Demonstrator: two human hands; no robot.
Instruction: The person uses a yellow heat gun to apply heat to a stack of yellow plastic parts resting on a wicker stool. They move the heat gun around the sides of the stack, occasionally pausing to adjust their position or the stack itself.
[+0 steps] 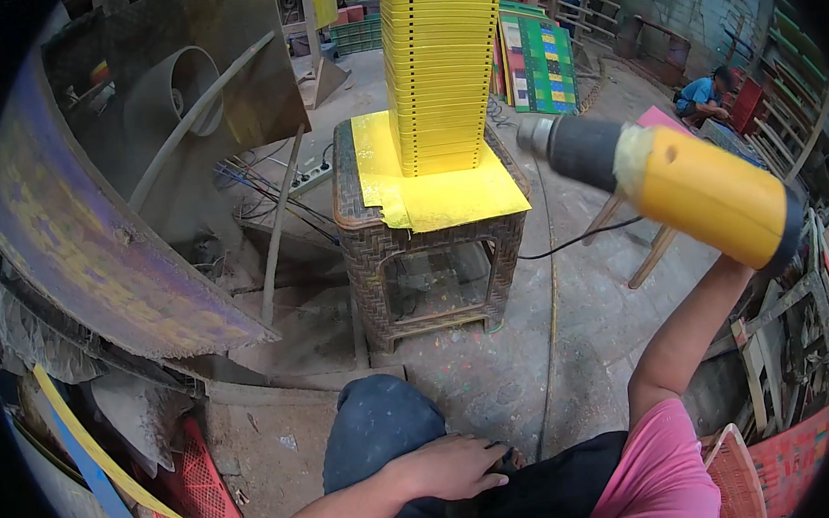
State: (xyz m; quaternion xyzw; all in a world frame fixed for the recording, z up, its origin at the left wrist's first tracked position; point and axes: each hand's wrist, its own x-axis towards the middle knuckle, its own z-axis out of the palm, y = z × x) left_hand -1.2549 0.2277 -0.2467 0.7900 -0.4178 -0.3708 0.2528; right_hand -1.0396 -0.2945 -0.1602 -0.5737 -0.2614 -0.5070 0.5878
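A yellow and black heat gun (700,189) is raised at the right, its metal nozzle pointing left toward the stack. My right hand is hidden behind its body; the forearm (693,342) leads up to it, so the hand grips the gun. My left hand (456,465) lies on my lap, fingers stretched out, holding nothing that I can see. Ahead stands a brown woven stool (362,248) topped with a yellow sheet (449,202). On that sheet rises a tall stack of yellow rectangular pieces (442,86), with small dark notches along the corners.
A large curved board (115,249) and a dusty machine with a wheel (181,93) take up the left. A cable (579,239) crosses the floor beside the stool. Red plastic baskets (196,491) sit low. Far right, a person in blue (703,94) crouches near shelves.
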